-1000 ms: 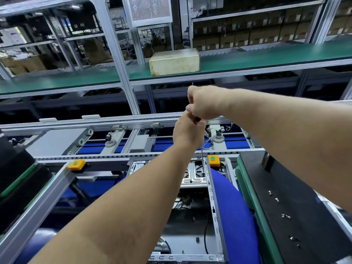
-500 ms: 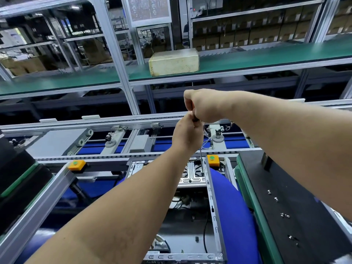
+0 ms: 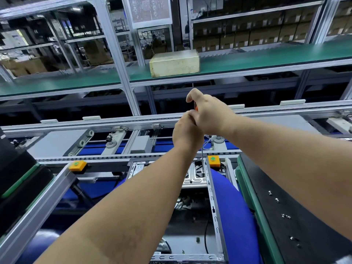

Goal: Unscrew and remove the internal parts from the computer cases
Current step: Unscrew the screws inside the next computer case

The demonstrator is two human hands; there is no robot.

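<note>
1. while the long screwdriver stands nearly upright, the person's right hand curls round the top of its handle, of which only an orange sliver shows between the fingers; the thumb sticks up free above the grip.
2. the left hand sits just under the right, its fingers closed round the lower handle or upper shaft; which of the two cannot be told from behind.
3. below both hands the thin shaft drops to the far right corner of the open computer case, where the tip seems to meet a screw by the metal bracket.
4. judged from this, the step is loosening that screw: keep the shaft in line with it, press down from the top hand, and let the lower fingers steady the shaft so the tip does not slip out.
5. the screw head itself is too small to make out, and the forearms cover much of the case's inside.
6. to the right of the fingers, loose screws lie on a black mat, its near edge cut off.
</note>
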